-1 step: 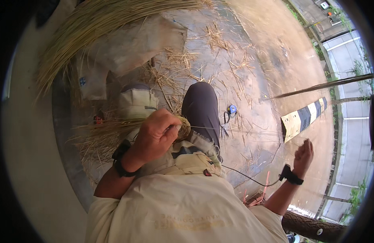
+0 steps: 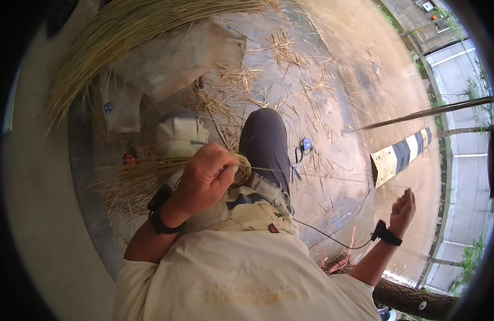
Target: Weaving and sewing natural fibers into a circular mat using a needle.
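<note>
Across my lap lies a bundle of dry straw stalks [image 2: 169, 165], its cut or wrapped round end [image 2: 243, 169] turned to the right. My left hand [image 2: 208, 174] is closed around the bundle near that end, thumb pressed against the fingers. From the bundle a thin strand [image 2: 311, 175] stretches over my knee toward the right, pulled nearly straight. Far out to the right, my right hand [image 2: 402, 209] is closed in a fist at the strand's other end. The strand is faint close to that hand.
A large sheaf of long stalks [image 2: 166, 27] arches at the far left over a worn sheet [image 2: 177, 59]. Loose straw bits [image 2: 225, 88] litter the ground. A blue tape measure [image 2: 306, 144] and scissors [image 2: 296, 170] lie right of my knee. Beyond is a black-and-yellow striped block [image 2: 401, 155].
My right hand has dropped slightly toward me, the strand moving with it. The left hand and bundle stay put.
</note>
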A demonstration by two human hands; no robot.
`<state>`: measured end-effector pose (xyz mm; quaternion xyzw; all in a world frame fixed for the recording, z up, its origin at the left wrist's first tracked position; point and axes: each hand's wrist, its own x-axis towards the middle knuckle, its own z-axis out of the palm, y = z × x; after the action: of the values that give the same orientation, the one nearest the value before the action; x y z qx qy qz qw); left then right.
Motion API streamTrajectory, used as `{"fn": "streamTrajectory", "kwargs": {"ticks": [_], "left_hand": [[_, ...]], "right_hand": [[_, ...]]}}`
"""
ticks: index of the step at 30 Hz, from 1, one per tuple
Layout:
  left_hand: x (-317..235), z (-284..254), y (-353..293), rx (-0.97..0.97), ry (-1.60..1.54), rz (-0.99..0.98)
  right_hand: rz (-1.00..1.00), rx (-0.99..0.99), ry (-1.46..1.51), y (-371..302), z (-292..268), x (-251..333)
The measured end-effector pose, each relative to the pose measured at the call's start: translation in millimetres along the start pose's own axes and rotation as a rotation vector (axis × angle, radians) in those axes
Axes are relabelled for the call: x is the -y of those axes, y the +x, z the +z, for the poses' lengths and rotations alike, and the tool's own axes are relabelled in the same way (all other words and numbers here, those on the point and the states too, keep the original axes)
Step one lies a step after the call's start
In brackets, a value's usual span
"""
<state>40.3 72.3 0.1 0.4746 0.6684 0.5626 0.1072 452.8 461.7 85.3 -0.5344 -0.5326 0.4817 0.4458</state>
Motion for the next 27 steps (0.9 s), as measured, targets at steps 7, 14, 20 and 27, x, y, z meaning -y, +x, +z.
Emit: {"fn": "streamTrajectory", "kwargs": {"ticks": [7, 14, 20, 27], "left_hand": [[-3, 1, 12, 0.015, 0.094, 0.127], [-1, -8, 9, 0.035, -0.001, 0.001], [9, -10, 6, -0.003, -0.166, -0.201], [5, -16, 10, -0.044, -0.140, -0.288]], "right_hand": [[0.049, -0.440, -0.111, 49, -140, -72], [0.076, -0.642, -0.101, 72, -229, -143], [0.131, -0.770, 0.076, 113, -305, -195], [0.170, -0.678, 0.031, 142, -308, -222]]}}
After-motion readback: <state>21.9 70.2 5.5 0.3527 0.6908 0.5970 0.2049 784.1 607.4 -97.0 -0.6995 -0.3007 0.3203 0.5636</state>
